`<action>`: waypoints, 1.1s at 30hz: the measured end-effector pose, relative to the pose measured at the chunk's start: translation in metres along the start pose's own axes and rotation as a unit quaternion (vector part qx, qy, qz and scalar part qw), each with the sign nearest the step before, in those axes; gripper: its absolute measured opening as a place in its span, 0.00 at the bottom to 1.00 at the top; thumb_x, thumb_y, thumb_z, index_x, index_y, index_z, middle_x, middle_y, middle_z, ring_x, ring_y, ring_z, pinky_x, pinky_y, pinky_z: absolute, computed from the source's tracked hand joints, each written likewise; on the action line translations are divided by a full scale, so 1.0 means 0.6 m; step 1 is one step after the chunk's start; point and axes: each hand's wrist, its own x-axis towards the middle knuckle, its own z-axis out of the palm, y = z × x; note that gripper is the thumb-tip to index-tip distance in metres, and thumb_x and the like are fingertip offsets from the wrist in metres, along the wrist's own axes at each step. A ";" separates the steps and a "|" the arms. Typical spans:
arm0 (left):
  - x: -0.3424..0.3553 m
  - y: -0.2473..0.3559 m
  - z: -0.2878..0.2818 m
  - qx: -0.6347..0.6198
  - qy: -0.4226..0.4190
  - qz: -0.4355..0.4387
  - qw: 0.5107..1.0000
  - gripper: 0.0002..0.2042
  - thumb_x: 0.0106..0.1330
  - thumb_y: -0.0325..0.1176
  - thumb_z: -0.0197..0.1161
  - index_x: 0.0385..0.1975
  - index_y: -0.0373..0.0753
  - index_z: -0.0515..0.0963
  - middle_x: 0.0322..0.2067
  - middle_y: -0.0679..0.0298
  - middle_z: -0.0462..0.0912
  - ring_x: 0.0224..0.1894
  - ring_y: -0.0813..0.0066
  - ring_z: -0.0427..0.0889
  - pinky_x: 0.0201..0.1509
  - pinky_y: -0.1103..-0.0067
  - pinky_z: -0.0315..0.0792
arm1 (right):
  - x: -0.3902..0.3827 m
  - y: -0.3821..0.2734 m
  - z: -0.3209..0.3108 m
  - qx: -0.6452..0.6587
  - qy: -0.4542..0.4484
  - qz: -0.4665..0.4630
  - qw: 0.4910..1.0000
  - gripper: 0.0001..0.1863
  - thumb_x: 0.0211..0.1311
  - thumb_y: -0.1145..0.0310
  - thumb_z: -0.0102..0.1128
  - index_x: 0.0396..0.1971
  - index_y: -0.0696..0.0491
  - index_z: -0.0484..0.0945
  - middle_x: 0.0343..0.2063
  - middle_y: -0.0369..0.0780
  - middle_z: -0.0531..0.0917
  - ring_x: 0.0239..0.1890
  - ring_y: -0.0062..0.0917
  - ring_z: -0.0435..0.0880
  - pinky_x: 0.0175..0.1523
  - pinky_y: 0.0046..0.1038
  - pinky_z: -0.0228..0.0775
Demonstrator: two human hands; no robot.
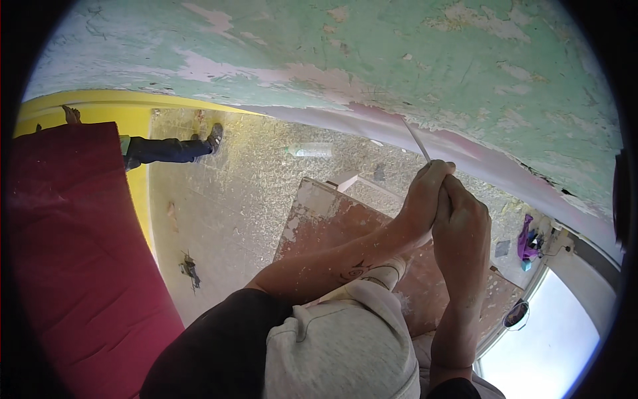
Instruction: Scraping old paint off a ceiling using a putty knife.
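Both my hands are closed together around the handle of a scraper [417,141], whose thin pale blade shows edge-on. My left hand [425,194] is wrapped round it on the left, and my right hand [463,229] presses against it from the right. Their fingers hide the handle. The blade's tip meets the wall [432,60], where ragged green paint borders a bare pinkish-white strip. Chips and pale patches mark the green coat.
Below me is a worn brown wooden platform [325,223]. A large dark red panel or cloth [80,253] fills the left, partly hiding another person's leg [163,149]. On the debris-strewn floor lie a clear bottle [310,150] and a purple cloth [527,243]. A bucket [516,315] stands right.
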 end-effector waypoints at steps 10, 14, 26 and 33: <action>0.030 0.115 -0.074 0.071 0.052 0.050 0.995 0.11 0.69 0.42 0.55 0.25 0.49 0.69 0.21 0.73 0.69 0.24 0.81 0.71 0.30 0.76 0.68 | 0.089 -0.022 0.106 0.015 -0.050 -0.069 0.996 0.15 0.68 0.64 0.50 0.44 0.56 0.82 0.31 0.56 0.82 0.36 0.54 0.82 0.41 0.47 0.74; 0.034 0.064 -0.111 0.121 0.056 0.005 0.991 0.06 0.69 0.37 0.59 0.31 0.45 0.73 0.24 0.72 0.73 0.28 0.82 0.74 0.33 0.80 0.70 | 0.029 0.021 0.096 0.132 -0.020 -0.056 0.989 0.15 0.69 0.67 0.49 0.48 0.57 0.80 0.34 0.56 0.83 0.38 0.53 0.83 0.41 0.45 0.74; -0.084 0.122 0.068 0.526 -0.088 -0.029 0.845 0.22 0.75 0.53 0.49 0.42 0.36 0.76 0.36 0.65 0.82 0.37 0.77 0.82 0.34 0.80 0.76 | -0.031 0.052 -0.053 0.294 -0.066 -0.059 0.952 0.21 0.65 0.74 0.55 0.58 0.57 0.76 0.35 0.44 0.86 0.37 0.21 0.82 0.45 0.26 0.74; -0.122 0.145 0.148 0.615 -0.199 0.027 0.762 0.20 0.76 0.50 0.53 0.48 0.36 0.77 0.36 0.64 0.82 0.38 0.76 0.82 0.40 0.78 0.77 | -0.058 0.039 -0.167 0.321 -0.107 -0.079 0.938 0.31 0.57 0.83 0.57 0.64 0.54 0.73 0.43 0.38 0.84 0.44 0.17 0.77 0.53 0.22 0.70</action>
